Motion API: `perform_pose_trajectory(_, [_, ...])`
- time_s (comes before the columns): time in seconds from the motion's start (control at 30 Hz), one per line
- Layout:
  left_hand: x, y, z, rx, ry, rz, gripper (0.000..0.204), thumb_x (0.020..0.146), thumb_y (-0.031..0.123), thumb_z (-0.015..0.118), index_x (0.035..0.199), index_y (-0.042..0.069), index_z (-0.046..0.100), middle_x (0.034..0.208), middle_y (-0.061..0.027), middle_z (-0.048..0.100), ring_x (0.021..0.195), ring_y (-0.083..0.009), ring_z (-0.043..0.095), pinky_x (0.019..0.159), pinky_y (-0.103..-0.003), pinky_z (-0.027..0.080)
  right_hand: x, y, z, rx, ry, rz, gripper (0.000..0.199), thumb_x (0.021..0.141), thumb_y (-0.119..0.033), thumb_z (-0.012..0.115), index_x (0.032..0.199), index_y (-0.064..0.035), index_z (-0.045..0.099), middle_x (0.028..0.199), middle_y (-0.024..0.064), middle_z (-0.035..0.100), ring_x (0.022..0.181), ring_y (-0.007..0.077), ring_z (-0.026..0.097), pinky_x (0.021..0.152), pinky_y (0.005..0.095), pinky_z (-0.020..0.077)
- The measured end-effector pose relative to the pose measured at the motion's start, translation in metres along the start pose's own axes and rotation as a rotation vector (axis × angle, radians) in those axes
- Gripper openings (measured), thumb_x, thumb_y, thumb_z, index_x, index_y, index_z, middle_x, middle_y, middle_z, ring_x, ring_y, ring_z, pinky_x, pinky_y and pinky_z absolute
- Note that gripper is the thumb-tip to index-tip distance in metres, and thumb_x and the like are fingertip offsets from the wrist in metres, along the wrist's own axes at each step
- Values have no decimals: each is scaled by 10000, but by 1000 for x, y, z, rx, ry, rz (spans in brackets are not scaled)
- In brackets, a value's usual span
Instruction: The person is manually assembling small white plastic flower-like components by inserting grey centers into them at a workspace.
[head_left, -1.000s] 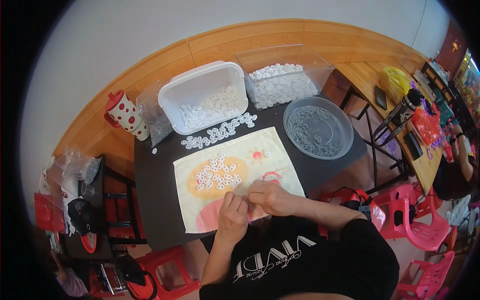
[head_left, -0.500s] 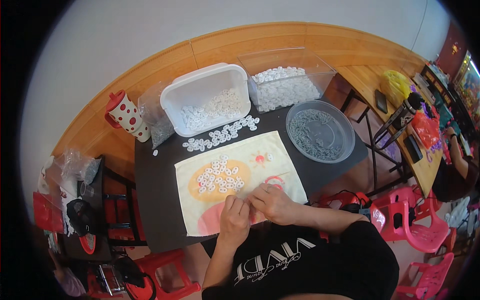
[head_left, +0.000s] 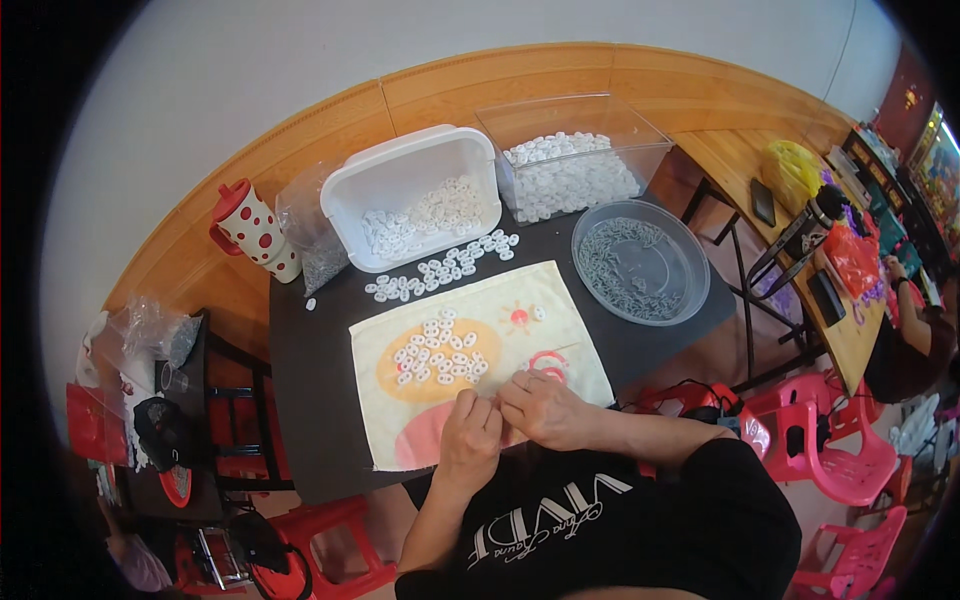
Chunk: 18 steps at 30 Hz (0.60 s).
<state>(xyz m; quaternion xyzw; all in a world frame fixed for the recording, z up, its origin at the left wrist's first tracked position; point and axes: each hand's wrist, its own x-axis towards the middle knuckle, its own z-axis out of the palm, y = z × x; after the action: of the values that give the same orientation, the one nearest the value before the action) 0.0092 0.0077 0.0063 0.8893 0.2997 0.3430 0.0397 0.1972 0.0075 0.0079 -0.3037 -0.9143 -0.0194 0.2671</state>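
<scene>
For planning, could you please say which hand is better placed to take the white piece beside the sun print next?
Probably the right hand: it is nearer that white piece, while the left hand sits farther left.

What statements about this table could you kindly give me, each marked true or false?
The person's bare left hand and right hand are close together. True.
The round, clear plastic tub holds white oval pieces. False: that tub holds small grey pieces.
The white tumbler with red spots stands left of the white plastic basin. True.
The rectangular clear plastic box is empty. False: that box holds white pieces.
White oval pieces lie on the cream cloth. True.
</scene>
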Motion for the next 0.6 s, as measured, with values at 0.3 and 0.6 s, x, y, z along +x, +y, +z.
perform_pose_trajectory(0.3, [-3, -3, 1, -49, 170, -154, 296, 723, -52, 633, 1017, -82, 641, 869, -165, 571, 831, -351, 532, 724, -422, 482, -3, 30, -4, 171, 147, 49, 230, 743, -99, 623, 962, -30, 622, 874, 119, 557, 823, 316, 571, 721, 416, 470])
perform_pose_trajectory(0.6, [-6, -4, 1, -74, 172, -197, 352, 715, -29, 659, 1064, -65, 634, 870, -163, 559, 853, -355, 525, 742, -411, 479, 100, 213, -153, -407, 587, 257, 102, 832, 18, 670, 923, -26, 689, 799, 149, 633, 732, 329, 631, 651, 411, 497])
